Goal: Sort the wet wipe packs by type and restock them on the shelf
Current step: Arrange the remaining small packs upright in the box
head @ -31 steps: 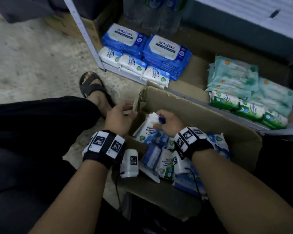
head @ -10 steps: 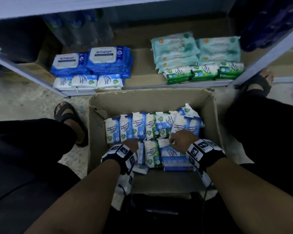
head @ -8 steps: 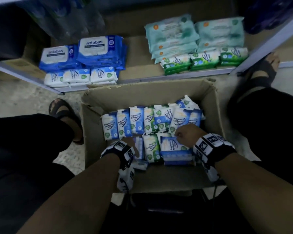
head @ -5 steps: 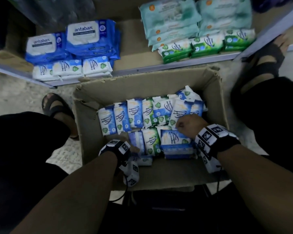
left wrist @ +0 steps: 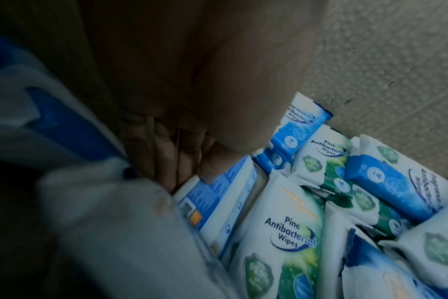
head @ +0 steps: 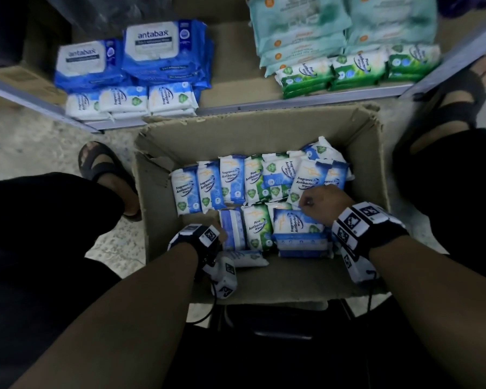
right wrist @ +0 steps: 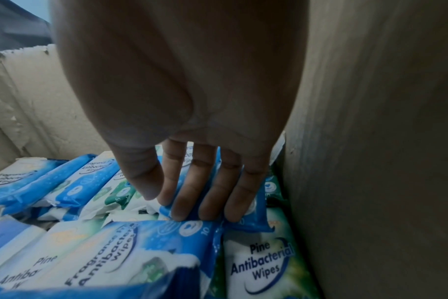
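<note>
An open cardboard box (head: pixel 264 122) on the floor holds several small packs, blue Fragrance Free (head: pixel 208 186) and green Pine (head: pixel 257 226). My left hand (left wrist: pixel 192 172) is deep in the near-left corner. Its fingers (left wrist: pixel 166 161) go down beside a blue pack (left wrist: pixel 218 194) standing on edge, and the thumb presses on that pack's rim. My right hand (right wrist: pixel 166 206) is at the right side of the box. Its fingers (right wrist: pixel 207 194) lie on a leaning blue pack (head: pixel 309 175), with the thumb closing on the pack's lower corner.
The low shelf (head: pixel 292 103) behind the box carries large blue antabax packs (head: pixel 152 49), small blue-white packs (head: pixel 169 99), teal packs (head: pixel 300 26) and green Pine packs (head: pixel 357 71). Bare shelf shows between the groups. Sandalled feet (head: pixel 104 169) (head: pixel 458 102) flank the box.
Three seconds ago my hands were at the box's left flap. Over the last second both have stayed among the packs, the right one edging toward the back row, and my view has tilted down.
</note>
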Action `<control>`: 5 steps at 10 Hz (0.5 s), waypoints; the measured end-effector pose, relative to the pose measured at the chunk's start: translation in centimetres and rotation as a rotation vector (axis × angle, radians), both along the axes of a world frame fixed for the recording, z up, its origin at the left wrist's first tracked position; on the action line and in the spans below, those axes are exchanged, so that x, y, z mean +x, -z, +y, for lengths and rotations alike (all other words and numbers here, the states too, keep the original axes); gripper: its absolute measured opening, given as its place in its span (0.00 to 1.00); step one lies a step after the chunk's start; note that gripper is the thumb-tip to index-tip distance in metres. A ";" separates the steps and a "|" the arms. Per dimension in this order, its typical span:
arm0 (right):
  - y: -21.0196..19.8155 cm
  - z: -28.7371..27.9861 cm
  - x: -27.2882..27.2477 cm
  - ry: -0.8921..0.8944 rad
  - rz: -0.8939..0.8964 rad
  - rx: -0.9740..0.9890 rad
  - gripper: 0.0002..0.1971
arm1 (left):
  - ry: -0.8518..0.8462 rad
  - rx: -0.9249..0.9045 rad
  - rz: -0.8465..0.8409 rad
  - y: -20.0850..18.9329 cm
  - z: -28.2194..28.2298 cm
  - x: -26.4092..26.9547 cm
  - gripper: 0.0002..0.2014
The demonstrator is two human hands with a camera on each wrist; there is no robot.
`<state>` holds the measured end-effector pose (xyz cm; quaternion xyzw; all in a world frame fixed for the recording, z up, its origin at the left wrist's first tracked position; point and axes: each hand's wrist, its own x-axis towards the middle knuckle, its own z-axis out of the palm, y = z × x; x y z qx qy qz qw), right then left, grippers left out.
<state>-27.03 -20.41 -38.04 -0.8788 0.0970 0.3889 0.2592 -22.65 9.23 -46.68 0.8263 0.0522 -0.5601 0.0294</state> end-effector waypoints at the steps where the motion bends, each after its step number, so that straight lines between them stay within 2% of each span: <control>1: 0.0 0.0 0.1 -0.008 0.004 0.005 0.07 | -0.117 -0.036 -0.128 -2.3 0.2 1.6 0.21; 2: 0.0 0.1 0.2 -0.017 0.003 0.001 0.06 | -0.062 -0.071 -0.111 -3.4 0.8 2.5 0.28; 3: -0.1 0.2 0.3 -0.008 0.013 -0.006 0.06 | -0.157 -0.065 -0.095 -4.4 1.0 2.0 0.31; 4: -0.2 0.3 0.1 -0.004 0.004 -0.009 0.06 | -0.182 -0.116 -0.103 -4.4 0.7 1.4 0.28; 5: -0.4 0.2 0.1 -0.011 0.007 -0.008 0.07 | -0.115 -0.223 -0.046 -5.2 -0.9 1.6 0.16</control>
